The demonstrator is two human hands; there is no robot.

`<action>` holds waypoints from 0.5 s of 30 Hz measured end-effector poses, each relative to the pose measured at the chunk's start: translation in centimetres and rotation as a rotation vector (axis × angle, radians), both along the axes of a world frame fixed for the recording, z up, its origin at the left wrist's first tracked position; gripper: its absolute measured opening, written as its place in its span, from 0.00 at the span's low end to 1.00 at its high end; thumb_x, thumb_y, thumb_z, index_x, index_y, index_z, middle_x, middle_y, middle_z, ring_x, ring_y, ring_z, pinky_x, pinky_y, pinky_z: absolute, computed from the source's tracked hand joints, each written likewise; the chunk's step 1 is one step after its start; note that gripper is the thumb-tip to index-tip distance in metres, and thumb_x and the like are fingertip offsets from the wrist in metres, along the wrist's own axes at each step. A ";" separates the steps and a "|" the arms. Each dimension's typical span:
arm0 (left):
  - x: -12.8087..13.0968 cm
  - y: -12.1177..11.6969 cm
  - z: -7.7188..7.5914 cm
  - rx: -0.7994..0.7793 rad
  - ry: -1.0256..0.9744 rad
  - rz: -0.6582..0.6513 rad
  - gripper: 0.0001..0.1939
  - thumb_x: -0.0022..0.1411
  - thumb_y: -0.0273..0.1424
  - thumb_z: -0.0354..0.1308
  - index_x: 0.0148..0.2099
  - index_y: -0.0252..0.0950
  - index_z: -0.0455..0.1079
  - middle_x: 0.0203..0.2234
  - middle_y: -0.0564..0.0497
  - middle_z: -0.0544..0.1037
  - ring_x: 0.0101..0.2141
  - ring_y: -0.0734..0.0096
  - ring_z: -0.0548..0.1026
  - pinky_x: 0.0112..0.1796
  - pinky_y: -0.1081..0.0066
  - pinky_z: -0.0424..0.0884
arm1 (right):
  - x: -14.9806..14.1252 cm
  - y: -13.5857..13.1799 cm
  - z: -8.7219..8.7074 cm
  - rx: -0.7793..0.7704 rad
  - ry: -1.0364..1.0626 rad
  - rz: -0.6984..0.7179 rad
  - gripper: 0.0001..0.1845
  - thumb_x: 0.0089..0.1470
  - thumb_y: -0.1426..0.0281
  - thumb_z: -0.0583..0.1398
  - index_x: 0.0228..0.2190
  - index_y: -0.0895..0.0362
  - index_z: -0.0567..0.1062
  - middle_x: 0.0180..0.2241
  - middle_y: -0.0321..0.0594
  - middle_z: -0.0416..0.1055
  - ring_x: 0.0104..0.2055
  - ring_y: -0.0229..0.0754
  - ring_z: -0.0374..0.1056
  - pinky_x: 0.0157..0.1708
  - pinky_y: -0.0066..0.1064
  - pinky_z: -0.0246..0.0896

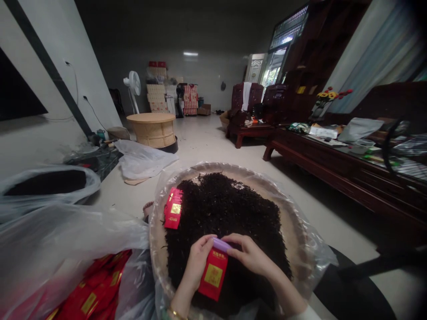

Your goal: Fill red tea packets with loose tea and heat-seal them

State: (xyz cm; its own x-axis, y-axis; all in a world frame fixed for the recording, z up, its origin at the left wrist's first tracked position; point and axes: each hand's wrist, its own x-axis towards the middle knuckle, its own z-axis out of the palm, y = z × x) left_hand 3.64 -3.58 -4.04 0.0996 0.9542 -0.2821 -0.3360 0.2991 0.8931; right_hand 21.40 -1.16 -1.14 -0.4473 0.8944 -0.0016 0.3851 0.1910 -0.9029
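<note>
Near the bottom middle, both hands meet over a large round tray [302, 231] lined with clear plastic and heaped with dark, twisted dry leaves [227, 204], which look like loose tea. Between them hangs a red packet [212, 275] with a gold square and gold lettering. A light purple strip [220, 244] lies across its top edge; its exact kind is unclear. My left hand [199, 255] pinches the strip and packet top at the left end. At the right end, my right hand [248, 251] pinches them with thumb and fingers. Another red packet [173, 208] rests on the leaves at the tray's left.
Left of the tray, a clear plastic bag [76, 226] holds many red packets [96, 289]. Behind it sits another lined container [93, 184] of dark material. A dark wooden table [313, 155] runs along the right. A round wicker stand [151, 129] and a fan [134, 83] are farther back.
</note>
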 end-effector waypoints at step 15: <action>0.1 0.1 0.3 -0.010 0.001 0.039 0.24 0.46 0.47 0.66 0.38 0.33 0.73 0.20 0.55 0.74 0.21 0.74 0.67 0.25 0.74 0.61 | -0.3 -0.6 0.3 0.036 -0.020 0.026 0.14 0.53 0.69 0.59 0.41 0.58 0.77 0.41 0.45 0.76 0.44 0.48 0.70 0.45 0.37 0.62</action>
